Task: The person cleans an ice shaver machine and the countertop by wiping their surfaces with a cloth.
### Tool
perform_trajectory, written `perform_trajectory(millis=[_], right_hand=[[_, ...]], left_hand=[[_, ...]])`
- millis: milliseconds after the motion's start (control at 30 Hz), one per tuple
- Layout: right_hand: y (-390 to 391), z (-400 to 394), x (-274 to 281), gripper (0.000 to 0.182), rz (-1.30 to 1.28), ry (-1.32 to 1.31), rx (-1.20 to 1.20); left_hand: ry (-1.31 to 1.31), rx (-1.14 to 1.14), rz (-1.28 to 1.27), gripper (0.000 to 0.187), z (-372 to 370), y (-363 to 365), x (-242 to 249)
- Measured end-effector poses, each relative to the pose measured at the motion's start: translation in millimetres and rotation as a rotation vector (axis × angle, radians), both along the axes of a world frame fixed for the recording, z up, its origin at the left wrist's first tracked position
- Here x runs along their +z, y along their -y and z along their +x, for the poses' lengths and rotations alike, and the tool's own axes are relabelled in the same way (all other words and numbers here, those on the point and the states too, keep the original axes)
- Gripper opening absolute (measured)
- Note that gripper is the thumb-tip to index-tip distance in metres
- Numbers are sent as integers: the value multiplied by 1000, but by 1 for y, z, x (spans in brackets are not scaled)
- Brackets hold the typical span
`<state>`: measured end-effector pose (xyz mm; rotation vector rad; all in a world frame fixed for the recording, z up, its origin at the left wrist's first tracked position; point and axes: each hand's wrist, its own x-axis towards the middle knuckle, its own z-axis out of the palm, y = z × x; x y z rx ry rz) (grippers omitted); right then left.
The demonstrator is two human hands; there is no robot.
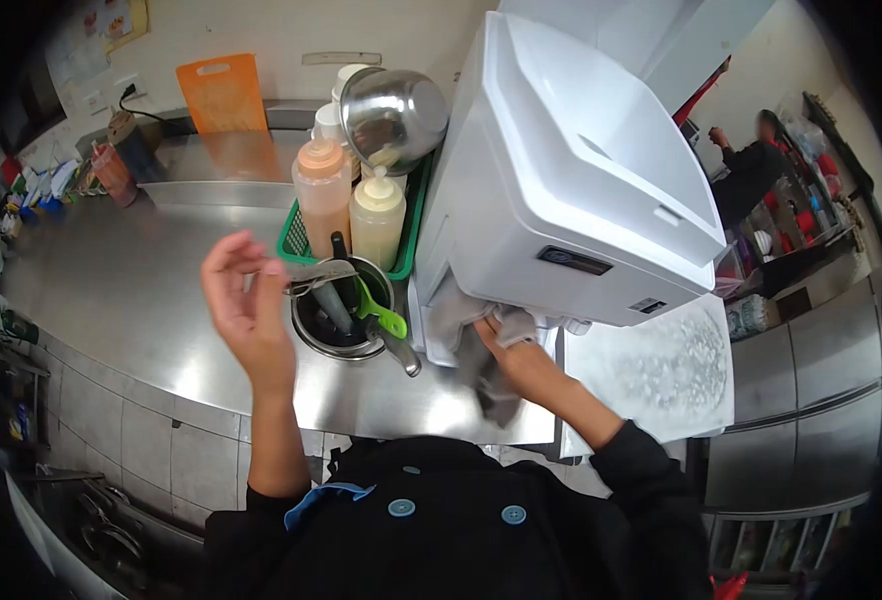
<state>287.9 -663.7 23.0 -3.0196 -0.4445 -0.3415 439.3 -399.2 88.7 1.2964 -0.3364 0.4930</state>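
My right hand is closed on a grey cloth, pressed under the front overhang of a large white machine. Part of the cloth hangs down towards the counter edge. My left hand is raised over the steel counter, its fingers curved and apart from the thumb. Just right of the thumb is a shiny, blurred utensil end; I see no grip on it. Below it stands a metal pot holding several utensils, among them a bright green-handled one.
A green basket holds squeeze bottles and a tilted steel bowl. An orange cutting board leans on the back wall. A white, ice-like surface lies right of the machine. Another person stands far right.
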Motion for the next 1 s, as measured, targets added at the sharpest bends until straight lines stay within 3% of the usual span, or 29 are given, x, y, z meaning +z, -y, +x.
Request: perform_trajectory(millis=[33, 100, 133, 200, 233, 300, 367, 467, 533, 567, 633, 700, 733, 767, 833, 900, 967, 1000], right_hand=[[-7, 21, -7, 51, 91, 120, -20], [-22, 64, 0, 47, 180, -635, -424], [-19, 67, -24, 47, 192, -620, -422], [-5, 69, -103, 45, 300, -217, -326], [-2, 68, -115, 45, 304, -204, -323], [-9, 58, -127, 41, 394, 132, -216], [-2, 52, -120, 39, 377, 187, -196], [23, 39, -125, 35, 300, 67, -260], [49, 18, -146, 29, 114, 78, -553], [60, 14, -154, 29, 575, 184, -673], [63, 19, -137, 29, 1049, 286, -746], [34, 17, -68, 37, 2298, 511, -335], [35, 35, -82, 37, 2435, 676, -281], [39, 42, -86, 37, 2438, 670, -261], [39, 49, -91, 42, 3024, 411, 116], [32, 51, -95, 42, 3019, 390, 147], [24, 53, -96, 42, 3012, 372, 159], [15, 51, -89, 41, 3011, 259, 279]], left_hand=[[45, -67, 15, 33, -5, 10, 7], [95, -164, 24, 33, -18, 32, 17], [129, -265, 31, 33, -23, 41, 20], [182, -318, 67, 34, -32, 52, 21], [181, -344, 70, 34, -37, 57, 22], [130, -379, 84, 34, -44, 69, 19], [89, -407, 81, 34, -51, 78, 22], [126, -426, 245, 43, -52, 87, 33], [175, -365, 432, 56, -48, 93, 40], [182, -344, 425, 56, -49, 96, 43], [170, -388, 421, 69, -50, 105, 51], [168, -336, 465, 76, -54, 109, 59], [146, -312, 451, 77, -57, 110, 65], [124, -289, 437, 78, -59, 111, 71], [158, -285, 459, 71, -56, 110, 76], [269, -301, 687, 61, -50, 107, 79], [340, -245, 707, 58, -45, 109, 73], [406, -195, 722, 54, -43, 109, 70]])
